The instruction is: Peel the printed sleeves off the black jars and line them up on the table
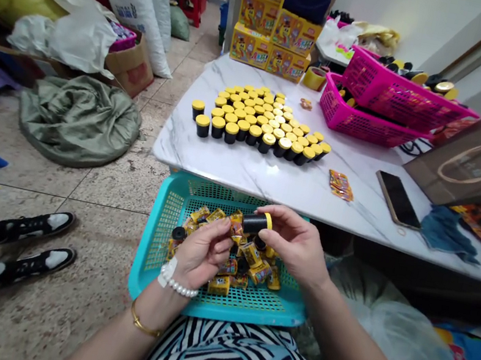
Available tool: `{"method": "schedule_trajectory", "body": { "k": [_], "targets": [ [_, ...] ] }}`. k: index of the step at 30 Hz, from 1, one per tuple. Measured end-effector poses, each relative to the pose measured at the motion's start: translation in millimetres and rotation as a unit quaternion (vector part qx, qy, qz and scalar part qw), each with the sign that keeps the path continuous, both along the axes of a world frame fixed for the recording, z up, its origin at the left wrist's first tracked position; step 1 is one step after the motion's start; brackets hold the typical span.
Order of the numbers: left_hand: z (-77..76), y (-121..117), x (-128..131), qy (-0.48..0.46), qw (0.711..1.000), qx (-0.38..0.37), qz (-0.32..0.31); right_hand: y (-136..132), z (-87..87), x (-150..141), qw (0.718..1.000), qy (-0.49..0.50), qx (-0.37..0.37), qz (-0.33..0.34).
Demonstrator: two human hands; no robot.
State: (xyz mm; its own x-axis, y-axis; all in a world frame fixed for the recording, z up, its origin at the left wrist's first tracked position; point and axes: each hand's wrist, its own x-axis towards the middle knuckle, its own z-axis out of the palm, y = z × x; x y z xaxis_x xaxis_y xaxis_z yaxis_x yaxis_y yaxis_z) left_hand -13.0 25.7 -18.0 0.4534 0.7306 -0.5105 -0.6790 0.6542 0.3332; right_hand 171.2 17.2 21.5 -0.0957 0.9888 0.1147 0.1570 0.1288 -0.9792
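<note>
My right hand (297,243) grips a small black canister with a yellow lid (255,223), thumb and fingers closed around its lid end. The canister lies sideways above the turquoise basket (145,250). My left hand (204,251) is closed in a pinch at the other end, on an orange printed wrapper (236,224). Whether that wrapper is around the canister or only against it, I cannot tell. Below both hands, the basket holds several canisters in orange and yellow printed wrap (259,272) and a few bare black parts (179,233).
Many yellow-lidded black canisters (256,117) stand grouped on the marble-patterned table (234,163). To their right are orange printed packets (340,185), a phone (398,198) and pink baskets (370,128). Printed boxes (293,31) are stacked behind. Someone's shoes (37,225) show at left.
</note>
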Motion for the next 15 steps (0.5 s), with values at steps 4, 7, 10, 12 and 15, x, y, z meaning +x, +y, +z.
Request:
{"method": "schedule_trajectory", "body": {
  "k": [4, 7, 10, 12, 15],
  "targets": [
    [0.0, -0.6, 2.4, 0.003, 1.000, -0.007, 0.008, 1.7, 7.6, 2.8, 0.973, -0.190, 0.124, -0.036],
    [-1.3, 0.6, 3.4, 0.004, 1.000, -0.014, 0.011, -0.8, 13.7, 3.0, 0.946, -0.254, 0.201, -0.019],
    [-2.0, 2.7, 2.9, 0.007, 1.000, -0.001, 0.010, -2.7, 14.7, 4.0, 0.945, -0.256, 0.205, -0.019],
    [-2.5, 3.5, 2.1, 0.017, 1.000, 0.009, 0.006, -2.8, 13.6, 5.9, 0.946, -0.261, 0.192, -0.012],
    [-4.1, 3.0, 1.5, 0.032, 0.999, 0.013, -0.005, -2.6, 12.4, 8.5, 0.941, -0.278, 0.192, 0.020]
  ]
}}
